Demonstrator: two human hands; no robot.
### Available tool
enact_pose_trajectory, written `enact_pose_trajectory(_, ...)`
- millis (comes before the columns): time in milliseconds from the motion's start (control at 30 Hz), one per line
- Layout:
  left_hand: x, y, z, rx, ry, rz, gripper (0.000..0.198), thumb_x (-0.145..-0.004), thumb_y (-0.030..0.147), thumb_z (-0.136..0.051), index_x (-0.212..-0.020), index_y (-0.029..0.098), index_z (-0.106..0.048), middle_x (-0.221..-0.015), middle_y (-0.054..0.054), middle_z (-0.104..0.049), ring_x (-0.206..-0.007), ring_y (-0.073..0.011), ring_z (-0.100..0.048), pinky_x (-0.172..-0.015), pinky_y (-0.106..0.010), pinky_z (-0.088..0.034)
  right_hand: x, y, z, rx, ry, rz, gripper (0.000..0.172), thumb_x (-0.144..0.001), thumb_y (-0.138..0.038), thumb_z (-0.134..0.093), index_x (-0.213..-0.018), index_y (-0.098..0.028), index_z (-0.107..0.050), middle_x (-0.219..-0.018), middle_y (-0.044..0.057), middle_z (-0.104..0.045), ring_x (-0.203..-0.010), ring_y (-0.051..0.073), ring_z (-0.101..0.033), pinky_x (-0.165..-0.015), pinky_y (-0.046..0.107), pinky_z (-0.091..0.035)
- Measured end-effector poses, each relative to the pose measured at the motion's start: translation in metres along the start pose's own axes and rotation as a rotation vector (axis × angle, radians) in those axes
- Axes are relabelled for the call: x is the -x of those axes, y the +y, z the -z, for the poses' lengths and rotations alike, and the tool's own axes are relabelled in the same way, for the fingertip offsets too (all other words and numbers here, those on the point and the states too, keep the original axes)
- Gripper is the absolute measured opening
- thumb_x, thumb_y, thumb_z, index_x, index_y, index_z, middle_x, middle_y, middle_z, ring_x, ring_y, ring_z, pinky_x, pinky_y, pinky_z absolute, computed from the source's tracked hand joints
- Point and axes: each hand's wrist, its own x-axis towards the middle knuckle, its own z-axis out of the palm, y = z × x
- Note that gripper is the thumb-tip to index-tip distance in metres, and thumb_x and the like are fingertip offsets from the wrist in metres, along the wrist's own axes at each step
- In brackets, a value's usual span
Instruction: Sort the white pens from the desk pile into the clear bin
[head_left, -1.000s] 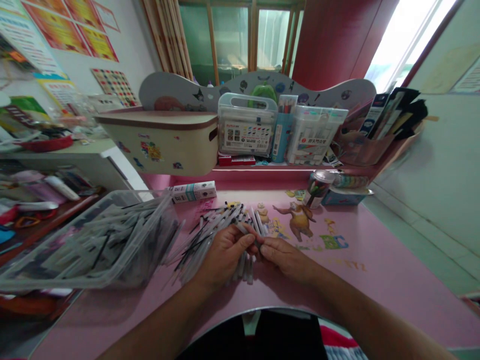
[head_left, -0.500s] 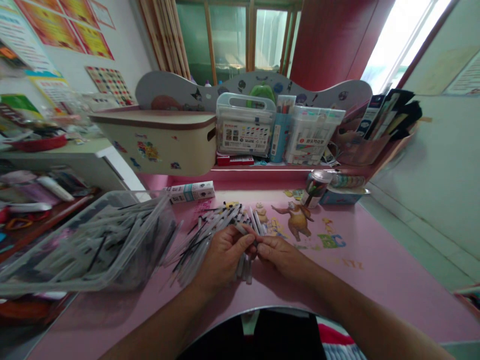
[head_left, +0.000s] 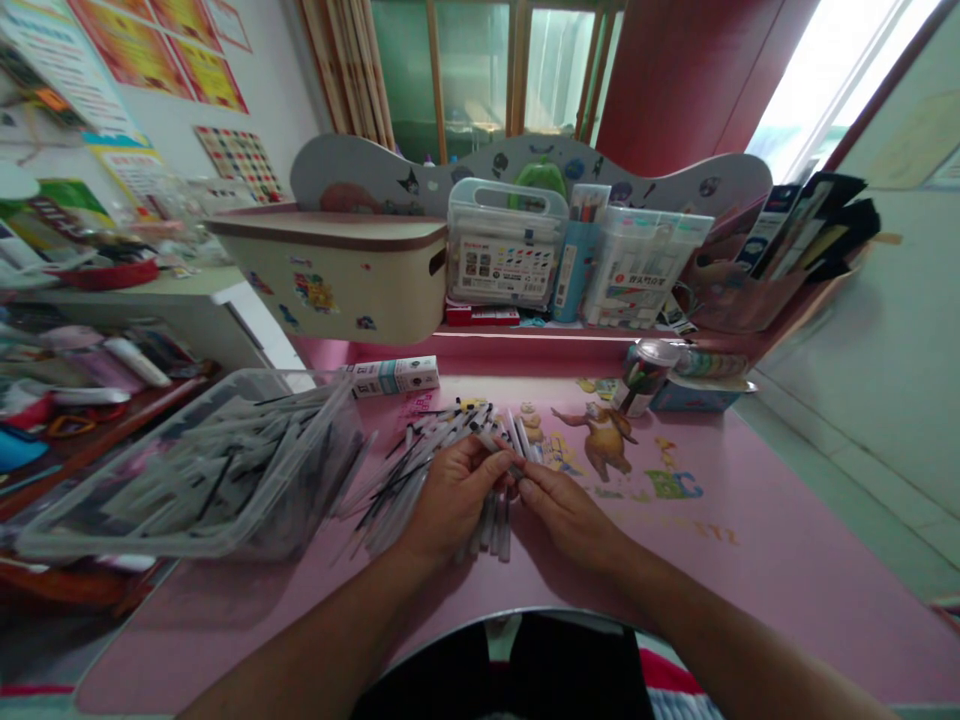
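Observation:
My left hand (head_left: 456,495) is closed on a slim whitish tube (head_left: 496,446) with a dark end, near the middle of the pink desk (head_left: 720,590). Its far end sticks out past the fingers. My right hand (head_left: 564,502) meets the left one, with thumb and fingers pinched at the near end of the same tube. Under and beside my left hand lies a loose pile of thin translucent tubes and dark sticks (head_left: 405,490). To the left, a clear plastic bin (head_left: 217,545) holds many similar pale pieces.
A small white box (head_left: 396,377) lies behind the pile. A round-lidded jar (head_left: 646,375) and a blue box (head_left: 697,393) stand at the back right. The shelf behind carries a cream bin (head_left: 337,285), a marker case (head_left: 506,250) and pen holders.
The whole view has shifted slightly, with the desk things appearing further right. Both hands stay together on the tube, which now shows more clearly above my left fingers.

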Motion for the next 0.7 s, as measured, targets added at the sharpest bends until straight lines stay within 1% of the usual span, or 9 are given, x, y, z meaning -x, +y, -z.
enact_pose_trajectory(67,0.001,0.000,-0.001,0.027,-0.010,0.032,0.017,-0.077,0.032,-0.072,-0.080,0.015,-0.068,-0.062,-0.001,-0.064,-0.055,-0.0117,-0.059,-0.055,-0.022,-0.048,0.000,0.003,0.000,-0.072,-0.023,-0.014,0.033,-0.096,-0.036,-0.051,-0.119,-0.021,-0.069,-0.106,0.007,-0.068,-0.105,0.023,-0.058,-0.099,0.039,-0.039)
enact_pose_trajectory(133,0.003,0.000,-0.002,0.061,-0.034,0.073,0.020,-0.077,0.034,-0.073,-0.081,0.016,-0.066,-0.061,-0.001,-0.063,-0.054,-0.0123,-0.059,-0.053,-0.022,-0.047,0.001,0.005,-0.002,-0.239,-0.052,-0.068,0.033,-0.094,-0.039,-0.056,-0.117,-0.019,-0.070,-0.103,0.007,-0.068,-0.101,0.021,-0.059,-0.095,0.036,-0.042)
enact_pose_trajectory(233,0.004,0.001,0.000,0.098,-0.077,0.097,0.021,-0.076,0.035,-0.073,-0.082,0.016,-0.065,-0.059,0.000,-0.063,-0.052,-0.0117,-0.058,-0.050,-0.021,-0.045,0.004,0.005,-0.007,-0.546,-0.067,-0.200,0.035,-0.088,-0.038,-0.064,-0.116,-0.018,-0.068,-0.092,0.005,-0.067,-0.079,0.015,-0.060,-0.079,0.029,-0.046)
enact_pose_trajectory(333,0.001,0.001,0.004,0.098,-0.102,0.082,0.020,-0.076,0.033,-0.074,-0.081,0.016,-0.066,-0.058,0.000,-0.062,-0.052,-0.0110,-0.057,-0.051,-0.020,-0.045,0.006,-0.001,-0.010,-0.721,-0.073,-0.316,0.037,-0.081,-0.034,-0.073,-0.114,-0.019,-0.067,-0.075,-0.001,-0.062,-0.059,0.009,-0.051,-0.062,0.022,-0.042)
enact_pose_trajectory(433,-0.006,0.001,0.010,0.115,-0.044,0.032,0.018,-0.077,0.031,-0.074,-0.081,0.015,-0.066,-0.066,-0.002,-0.067,-0.054,-0.0094,-0.057,-0.054,-0.020,-0.046,0.005,-0.003,-0.007,-0.785,-0.011,-0.343,0.036,-0.076,-0.036,-0.077,-0.105,-0.018,-0.065,-0.067,-0.004,-0.056,-0.051,0.006,-0.043,-0.051,0.018,-0.035)
enact_pose_trajectory(500,-0.010,-0.001,0.012,0.166,0.017,-0.003,0.020,-0.076,0.031,-0.075,-0.081,0.015,-0.066,-0.075,-0.003,-0.070,-0.055,-0.0078,-0.056,-0.054,-0.019,-0.045,0.003,0.000,-0.002,-0.788,0.073,-0.367,0.031,-0.080,-0.044,-0.071,-0.093,-0.017,-0.063,-0.061,-0.006,-0.049,-0.044,0.005,-0.033,-0.042,0.016,-0.025)
enact_pose_trajectory(567,-0.013,-0.002,0.013,0.219,0.047,-0.016,0.022,-0.075,0.032,-0.076,-0.082,0.015,-0.064,-0.079,-0.003,-0.071,-0.055,-0.0071,-0.055,-0.052,-0.018,-0.044,0.001,0.005,0.003,-0.774,0.116,-0.382,0.029,-0.083,-0.046,-0.067,-0.086,-0.019,-0.058,-0.055,-0.009,-0.038,-0.040,0.004,-0.022,-0.037,0.016,-0.014)
enact_pose_trajectory(633,-0.015,-0.004,0.013,0.252,0.049,-0.009,0.024,-0.076,0.034,-0.075,-0.083,0.015,-0.063,-0.081,-0.003,-0.072,-0.055,-0.0072,-0.054,-0.052,-0.018,-0.044,0.000,0.009,0.005,-0.771,0.111,-0.395,0.030,-0.083,-0.045,-0.068,-0.081,-0.019,-0.054,-0.053,-0.010,-0.035,-0.040,0.004,-0.023,-0.037,0.017,-0.014)
enact_pose_trajectory(700,-0.014,-0.006,0.011,0.263,0.043,-0.002,0.025,-0.077,0.036,-0.075,-0.083,0.015,-0.062,-0.082,-0.004,-0.072,-0.056,-0.0072,-0.055,-0.053,-0.019,-0.045,-0.001,0.009,0.004,-0.756,0.117,-0.380,0.031,-0.082,-0.043,-0.069,-0.076,-0.018,-0.052,-0.053,-0.008,-0.038,-0.041,0.005,-0.027,-0.038,0.017,-0.018)
